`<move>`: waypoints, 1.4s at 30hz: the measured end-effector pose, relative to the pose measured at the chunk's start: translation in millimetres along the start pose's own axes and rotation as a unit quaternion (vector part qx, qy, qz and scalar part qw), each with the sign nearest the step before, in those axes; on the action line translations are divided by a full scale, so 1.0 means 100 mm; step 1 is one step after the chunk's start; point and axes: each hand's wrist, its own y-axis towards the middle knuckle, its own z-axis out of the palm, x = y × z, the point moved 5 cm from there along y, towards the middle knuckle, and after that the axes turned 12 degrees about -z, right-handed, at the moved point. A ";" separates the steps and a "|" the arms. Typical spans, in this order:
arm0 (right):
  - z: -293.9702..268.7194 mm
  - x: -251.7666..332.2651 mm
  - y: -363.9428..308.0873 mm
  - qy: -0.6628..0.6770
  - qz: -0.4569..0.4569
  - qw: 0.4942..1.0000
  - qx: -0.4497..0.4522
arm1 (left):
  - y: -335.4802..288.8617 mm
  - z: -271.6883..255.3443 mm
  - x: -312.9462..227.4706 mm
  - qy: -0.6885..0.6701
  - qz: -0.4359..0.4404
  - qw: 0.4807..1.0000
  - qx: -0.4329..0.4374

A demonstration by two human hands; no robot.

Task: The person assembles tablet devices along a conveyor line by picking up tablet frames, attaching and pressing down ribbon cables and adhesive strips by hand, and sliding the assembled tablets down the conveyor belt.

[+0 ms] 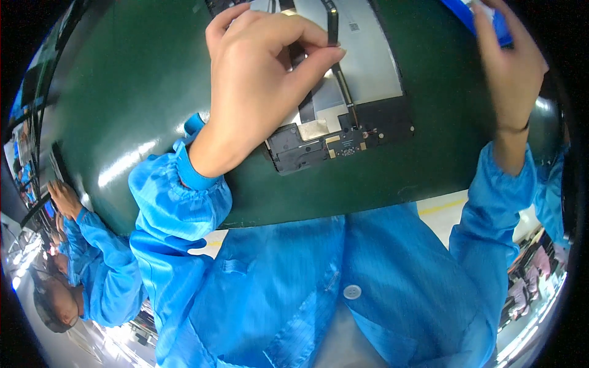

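My left hand (257, 73) is over an opened flat electronic device, its thumb and forefinger pinching a thin black strip (342, 83) that looks like a flex cable. The strip's lower end reaches a small dark circuit board (348, 146) near the device's close edge. A silvery-white panel (374, 67) fills much of the device, and a black frame (392, 116) borders it. At the upper right, my right hand (514, 76) is at a blue thing with some white on it (500, 27). Its fingertips are partly cut off, so its grip is unclear.
The device lies on a dark green work surface (141, 80), whose near edge curves in front of my blue smock (282, 276). On the far left, another person in blue (110, 270) has a hand (64, 197) at the table's edge.
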 end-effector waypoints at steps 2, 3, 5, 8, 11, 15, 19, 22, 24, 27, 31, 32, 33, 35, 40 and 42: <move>-0.69 0.60 0.28 0.311 -0.191 0.923 -0.125 | 0.09 0.03 -0.07 -0.012 -0.106 0.989 0.100; -0.82 0.88 0.22 0.330 -0.199 0.916 -0.111 | 0.05 0.00 -0.04 -0.031 -0.096 0.991 0.088; -0.80 1.37 0.10 0.365 -0.221 0.899 -0.103 | -0.08 -0.07 0.08 -0.027 -0.118 0.989 0.079; -0.85 1.55 0.05 0.445 -0.224 0.861 -0.098 | -0.13 -0.10 0.13 -0.048 -0.114 0.989 0.081; -0.86 1.56 0.06 0.462 -0.215 0.857 -0.075 | -0.14 -0.14 0.10 -0.032 -0.117 0.989 0.082; -0.85 1.58 0.02 0.466 -0.212 0.857 -0.064 | -0.16 -0.13 0.11 -0.033 -0.121 0.987 0.099; -0.88 1.56 0.06 0.499 -0.218 0.838 -0.031 | -0.15 -0.18 0.06 -0.034 -0.122 0.987 0.099; -0.88 1.55 0.07 0.508 -0.212 0.835 -0.019 | -0.12 -0.18 0.04 -0.036 -0.135 0.984 0.106; -0.89 1.55 0.08 0.501 -0.215 0.838 -0.012 | -0.11 -0.16 0.06 -0.038 -0.139 0.983 0.117; -0.89 1.59 0.08 0.488 -0.222 0.844 -0.015 | -0.13 -0.12 0.12 -0.043 -0.020 0.997 0.057; -0.81 1.64 0.05 0.485 -0.221 0.846 -0.029 | -0.12 -0.06 0.23 -0.028 -0.143 0.980 0.138; -0.78 1.63 0.05 0.488 -0.218 0.845 -0.026 | -0.13 -0.01 0.26 -0.038 -0.079 0.991 0.105; -0.73 1.58 0.05 0.500 -0.220 0.837 -0.008 | -0.11 0.03 0.23 -0.048 -0.014 0.996 0.070; -0.65 1.47 0.04 0.513 -0.219 0.830 0.012 | -0.05 0.13 0.21 -0.061 -0.031 0.994 0.085; -0.62 1.31 -0.04 0.527 -0.218 0.821 0.023 | 0.01 0.25 0.04 -0.044 -0.035 0.993 0.108; -0.67 1.33 -0.03 0.523 -0.219 0.824 0.019 | 0.00 0.20 0.03 -0.049 -0.022 0.994 0.099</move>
